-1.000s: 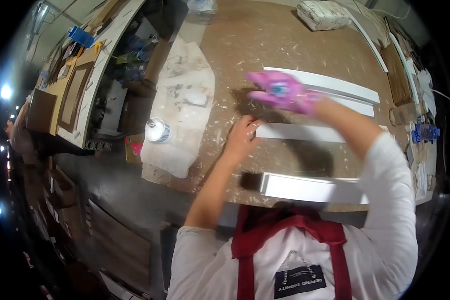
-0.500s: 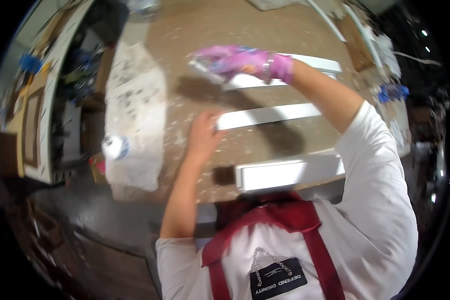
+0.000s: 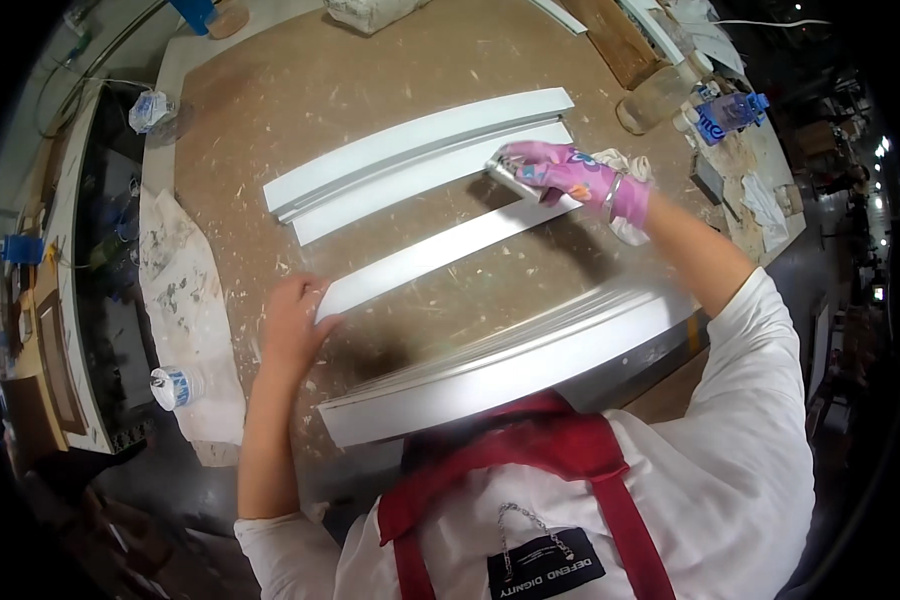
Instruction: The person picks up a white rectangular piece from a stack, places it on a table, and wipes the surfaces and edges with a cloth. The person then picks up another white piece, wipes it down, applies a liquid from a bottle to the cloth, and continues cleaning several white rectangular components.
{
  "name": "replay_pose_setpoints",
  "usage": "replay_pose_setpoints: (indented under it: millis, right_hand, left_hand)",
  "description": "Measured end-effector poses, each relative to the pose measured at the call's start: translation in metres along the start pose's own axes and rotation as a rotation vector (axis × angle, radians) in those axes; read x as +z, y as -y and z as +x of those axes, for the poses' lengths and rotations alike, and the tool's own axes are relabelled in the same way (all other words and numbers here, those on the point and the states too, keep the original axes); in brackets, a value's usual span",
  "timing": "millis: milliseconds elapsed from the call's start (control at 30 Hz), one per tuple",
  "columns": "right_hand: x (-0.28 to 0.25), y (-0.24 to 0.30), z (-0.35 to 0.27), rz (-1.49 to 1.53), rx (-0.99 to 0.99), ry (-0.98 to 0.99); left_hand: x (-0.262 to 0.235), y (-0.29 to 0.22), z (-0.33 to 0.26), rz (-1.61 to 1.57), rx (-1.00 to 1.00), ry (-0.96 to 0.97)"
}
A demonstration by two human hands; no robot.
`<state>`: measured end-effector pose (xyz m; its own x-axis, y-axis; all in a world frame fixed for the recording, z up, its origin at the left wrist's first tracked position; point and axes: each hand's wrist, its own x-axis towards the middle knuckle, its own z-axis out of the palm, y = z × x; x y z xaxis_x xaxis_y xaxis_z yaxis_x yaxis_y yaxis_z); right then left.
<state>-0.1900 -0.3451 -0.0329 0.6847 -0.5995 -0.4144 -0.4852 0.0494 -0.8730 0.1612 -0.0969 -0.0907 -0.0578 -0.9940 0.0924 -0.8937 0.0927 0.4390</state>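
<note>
A long white strip [image 3: 420,255] lies across the brown worktable, and my bare left hand [image 3: 295,318] grips its left end between thumb and fingers. My right hand [image 3: 560,172], in a pink patterned glove, is closed around a pale grey block [image 3: 513,178] over the strip's right end. Whether the block touches the strip I cannot tell. Beyond it lie more white strips [image 3: 420,140] side by side. Nearest my body, a stack of white strips [image 3: 510,370] runs along the table's front edge.
Stained paper [image 3: 185,300] covers the left edge, with a small white tub [image 3: 177,388] on it. At the right stand a clear jar [image 3: 642,105] and a blue-labelled bottle [image 3: 725,115]. A crumpled rag [image 3: 625,170] sits behind my right wrist. A wooden box [image 3: 620,45] is farther back.
My right hand has moved with the block from beyond the strip's left end to its right end. My left hand stays at the left end. The whole view has shifted.
</note>
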Motion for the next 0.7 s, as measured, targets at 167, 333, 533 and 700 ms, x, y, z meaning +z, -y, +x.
replay_pose_setpoints:
  millis: [167,333,533,700]
  right_hand:
    - [-0.013,-0.011,0.006,-0.024,0.064,-0.035]
    - [0.012,0.004,0.009,-0.792,-0.331,-0.211]
    - [0.057,0.012,0.001,-1.088,-0.339,0.010]
    - [0.027,0.010,-0.005,-1.065,-0.100,-0.017]
  left_hand:
    - [-0.004,-0.018,0.009,-0.072,-0.114,0.010]
    - [-0.001,-0.016,0.008,-0.082,-0.120,0.004]
    - [-0.002,-0.019,0.010,-0.078,-0.133,0.026]
    - [0.000,-0.021,0.008,-0.062,-0.102,-0.015]
